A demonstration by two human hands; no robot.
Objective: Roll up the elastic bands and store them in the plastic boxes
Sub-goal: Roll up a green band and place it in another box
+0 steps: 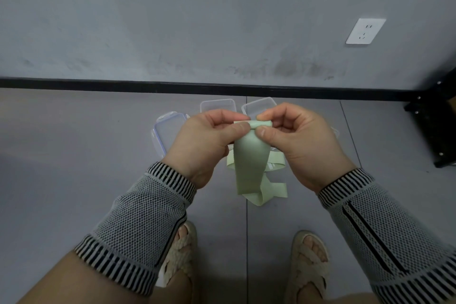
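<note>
A pale green elastic band (pixel 251 160) hangs from both hands, its top end curled into a small roll. My left hand (pixel 204 143) pinches the roll's left side between thumb and fingers. My right hand (pixel 301 140) pinches its right side. The band's loose tail drops to the grey floor and folds there. Another green band (pixel 277 163) lies on the floor behind it. Two clear plastic boxes (pixel 217 105) (pixel 259 105) stand open near the wall, partly hidden by my hands. A clear lid (pixel 165 131) lies to their left.
A black skirting strip (pixel 148 85) runs along the grey wall. A white wall socket (pixel 365 31) sits at upper right. A black metal frame (pixel 434 116) stands at the right edge. My sandalled feet (pixel 309 261) are at the bottom.
</note>
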